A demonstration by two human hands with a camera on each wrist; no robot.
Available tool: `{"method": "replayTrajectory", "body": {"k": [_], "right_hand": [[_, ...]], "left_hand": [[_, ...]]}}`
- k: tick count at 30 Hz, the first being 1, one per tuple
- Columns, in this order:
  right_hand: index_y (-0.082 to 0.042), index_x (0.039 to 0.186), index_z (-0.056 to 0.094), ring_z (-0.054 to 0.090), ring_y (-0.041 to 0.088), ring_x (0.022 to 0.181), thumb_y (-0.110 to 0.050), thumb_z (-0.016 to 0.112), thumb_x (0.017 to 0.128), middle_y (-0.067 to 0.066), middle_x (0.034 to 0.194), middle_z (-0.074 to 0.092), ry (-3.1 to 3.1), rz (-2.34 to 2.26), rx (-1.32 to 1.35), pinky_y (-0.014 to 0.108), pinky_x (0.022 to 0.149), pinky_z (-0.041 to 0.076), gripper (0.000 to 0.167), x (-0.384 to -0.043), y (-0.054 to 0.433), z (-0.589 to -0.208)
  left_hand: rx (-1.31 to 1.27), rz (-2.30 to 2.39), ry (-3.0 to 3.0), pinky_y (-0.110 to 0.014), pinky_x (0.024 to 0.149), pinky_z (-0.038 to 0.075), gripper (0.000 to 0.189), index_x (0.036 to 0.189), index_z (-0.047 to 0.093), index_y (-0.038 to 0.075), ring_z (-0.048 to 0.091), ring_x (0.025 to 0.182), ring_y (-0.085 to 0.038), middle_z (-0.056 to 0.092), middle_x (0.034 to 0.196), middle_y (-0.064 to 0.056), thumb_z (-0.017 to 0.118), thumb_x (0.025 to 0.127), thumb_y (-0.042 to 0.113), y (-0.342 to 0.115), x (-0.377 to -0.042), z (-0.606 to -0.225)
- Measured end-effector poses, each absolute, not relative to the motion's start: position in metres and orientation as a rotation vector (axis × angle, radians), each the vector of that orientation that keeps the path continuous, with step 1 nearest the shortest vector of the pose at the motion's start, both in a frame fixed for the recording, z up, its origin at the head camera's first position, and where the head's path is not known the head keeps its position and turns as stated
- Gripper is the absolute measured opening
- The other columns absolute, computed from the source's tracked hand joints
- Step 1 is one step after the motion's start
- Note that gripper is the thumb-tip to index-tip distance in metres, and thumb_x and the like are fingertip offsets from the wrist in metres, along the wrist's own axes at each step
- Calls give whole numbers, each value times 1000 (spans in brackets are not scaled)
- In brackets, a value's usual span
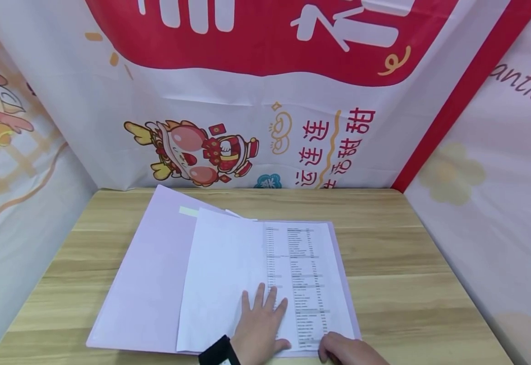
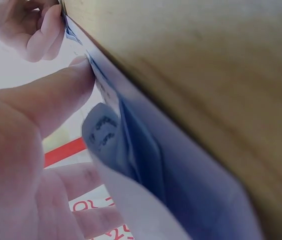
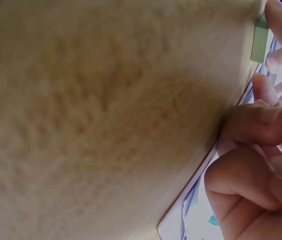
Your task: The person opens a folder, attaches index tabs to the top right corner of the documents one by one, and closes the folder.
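A lavender folder (image 1: 142, 284) lies spread out on the wooden table. Inside it, a blank white sheet (image 1: 221, 274) is on the left and a page of printed rows (image 1: 308, 263) on the right. My left hand (image 1: 259, 324), a black band on its wrist, rests with spread fingers over the fold between the pages. Near the page's lower right corner is my right hand (image 1: 349, 350). Its fingers (image 3: 246, 175) are curled close to the folder's edge; whether they pinch the page is hidden. Sheet edges (image 2: 131, 150) stand loosely apart in the left wrist view.
The wood-grain table (image 1: 397, 284) extends on both sides of the folder. A printed cloth (image 1: 228, 86) hangs behind it, with more cloth at the left and right. A pale green strip (image 1: 188, 211) sits on the folder's left cover.
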State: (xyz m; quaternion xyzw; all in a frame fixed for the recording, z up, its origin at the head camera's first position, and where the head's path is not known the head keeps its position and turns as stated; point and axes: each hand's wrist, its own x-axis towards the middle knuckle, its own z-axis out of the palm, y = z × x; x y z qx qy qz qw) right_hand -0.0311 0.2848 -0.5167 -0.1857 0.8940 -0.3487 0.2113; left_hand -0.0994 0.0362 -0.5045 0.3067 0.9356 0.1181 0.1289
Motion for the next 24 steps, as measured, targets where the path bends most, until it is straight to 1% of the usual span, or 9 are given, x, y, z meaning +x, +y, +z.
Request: {"method": "replayTrajectory", "body": {"k": [7, 16, 19, 24], "right_hand": [[-30, 86, 59, 46, -4, 63, -38, 74, 90, -20, 78, 45, 2505, -837, -537, 19, 56, 40, 17, -32, 282, -517], [-29, 83, 60, 45, -6, 65, -36, 73, 90, -22, 79, 45, 2512, -860, -550, 18, 56, 41, 17, -32, 282, -518], [-28, 81, 60, 45, -7, 64, -34, 74, 90, -22, 78, 44, 2529, -858, -587, 17, 55, 41, 17, -32, 283, -518], [-27, 79, 62, 45, -7, 64, -28, 75, 89, -22, 76, 45, 2507, -881, -567, 17, 55, 41, 16, -32, 282, -518]], "left_hand": [[891, 338, 2738, -75, 108, 27, 85, 146, 56, 16, 30, 147, -46, 43, 156, -19, 75, 78, 63, 36, -99, -505], [902, 364, 2744, -76, 107, 28, 84, 145, 57, 14, 31, 146, -47, 44, 155, -20, 77, 77, 61, 36, -99, -505], [899, 369, 2744, -76, 107, 28, 85, 145, 57, 14, 31, 146, -47, 44, 155, -20, 77, 77, 61, 36, -99, -505], [891, 378, 2746, -75, 107, 28, 85, 145, 57, 14, 31, 146, -47, 44, 155, -20, 77, 77, 61, 36, -99, -506]]}}
